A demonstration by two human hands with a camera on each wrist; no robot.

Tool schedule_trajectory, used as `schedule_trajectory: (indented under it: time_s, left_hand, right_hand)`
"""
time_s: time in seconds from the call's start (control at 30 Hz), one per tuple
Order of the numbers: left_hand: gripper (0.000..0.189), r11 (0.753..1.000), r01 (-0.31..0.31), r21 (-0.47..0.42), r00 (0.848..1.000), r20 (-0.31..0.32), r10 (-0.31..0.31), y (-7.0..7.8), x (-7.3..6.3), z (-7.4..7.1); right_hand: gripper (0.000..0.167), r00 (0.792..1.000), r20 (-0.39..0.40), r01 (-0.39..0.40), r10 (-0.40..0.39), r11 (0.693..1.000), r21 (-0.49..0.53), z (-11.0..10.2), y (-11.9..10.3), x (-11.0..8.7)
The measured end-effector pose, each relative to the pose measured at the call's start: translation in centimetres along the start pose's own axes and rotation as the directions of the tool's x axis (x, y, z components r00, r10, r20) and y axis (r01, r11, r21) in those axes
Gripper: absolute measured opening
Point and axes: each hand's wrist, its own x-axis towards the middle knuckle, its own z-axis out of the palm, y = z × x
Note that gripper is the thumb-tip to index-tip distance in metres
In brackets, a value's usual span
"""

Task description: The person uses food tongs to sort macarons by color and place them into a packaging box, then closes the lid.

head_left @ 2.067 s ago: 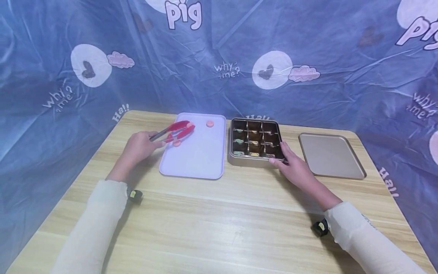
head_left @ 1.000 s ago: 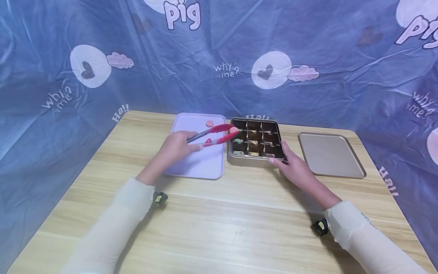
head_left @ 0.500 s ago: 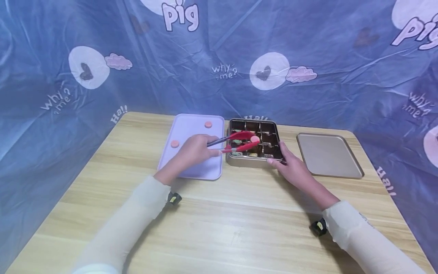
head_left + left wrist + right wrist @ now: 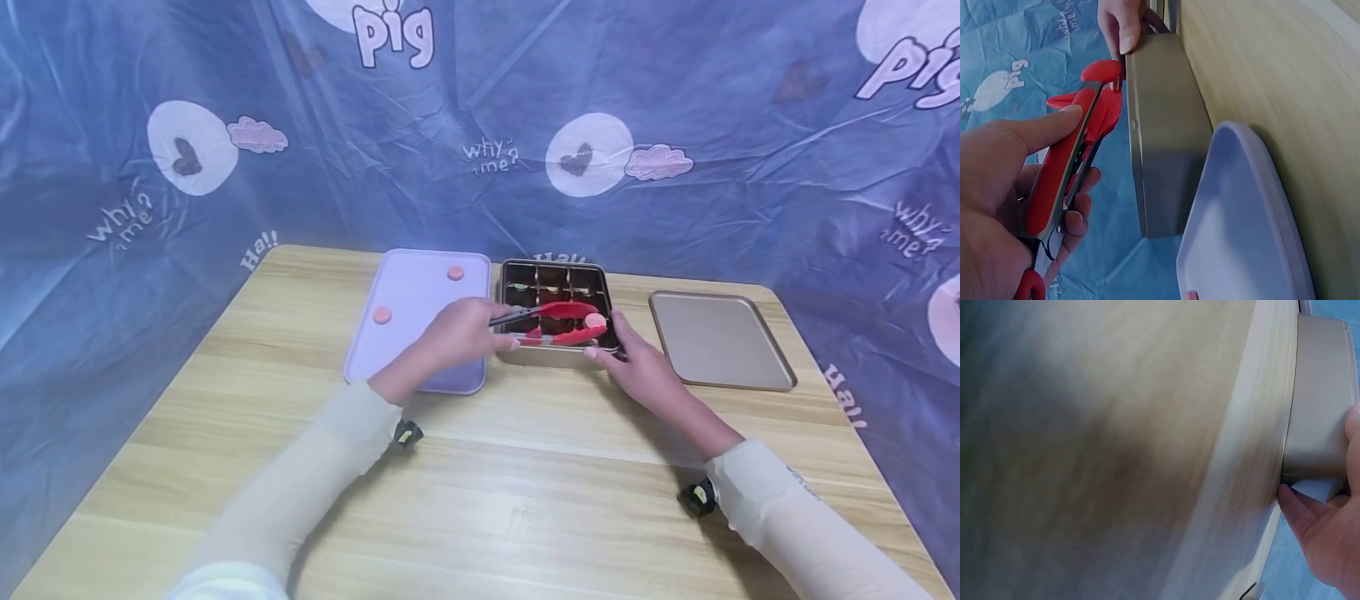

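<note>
My left hand (image 4: pixel 459 333) grips a pair of tongs (image 4: pixel 558 310) with red tips and a dark and metal handle. Between the tips sits a small round pink disc (image 4: pixel 595 321), over the right front part of an open tin (image 4: pixel 551 357). Dark compartments divide the inside of that tin, and the tongs cover some of them. My right hand (image 4: pixel 643 365) holds the tin's front right corner, thumb on the front rim and fingers along the right side. In the left wrist view, the red tongs (image 4: pixel 1060 162) lie between thumb and fingers beside the tin wall (image 4: pixel 1169 137).
Left of the tin, a lilac tray (image 4: pixel 420 367) carries two more pink discs, one near the back (image 4: pixel 455 272) and one at the left (image 4: pixel 382 315). A flat gold lid (image 4: pixel 720 337) lies to the right. Blue patterned cloth (image 4: pixel 480 100) hangs behind the wooden table (image 4: pixel 510 500).
My left hand has carried the tongs and a pink disc rightward from the lilac tray to above the tin's right front part. The right hand has stayed at the tin's corner.
</note>
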Motion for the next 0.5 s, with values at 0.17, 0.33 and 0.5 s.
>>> schedule_trajectory:
  time_s: [0.17,0.33,0.5]
  left_hand:
    - [0.059,1.0,-0.015,0.003,1.0,0.014,0.015,0.38,0.13,0.29]
    - [0.059,1.0,-0.007,0.011,1.0,0.008,0.006,0.56,0.08,0.31]
    - [0.06,1.0,0.006,0.02,1.0,0.01,-0.006,0.68,-0.02,0.27]
  right_hand:
    - [0.102,1.0,-0.008,0.009,-0.009,1.0,-0.007,0.01,-0.05,0.06]
    - [0.102,1.0,-0.008,0.009,-0.009,1.0,-0.004,0.04,-0.06,0.05]
    - [0.102,1.0,-0.005,0.008,-0.008,1.0,-0.004,0.01,-0.03,-0.02]
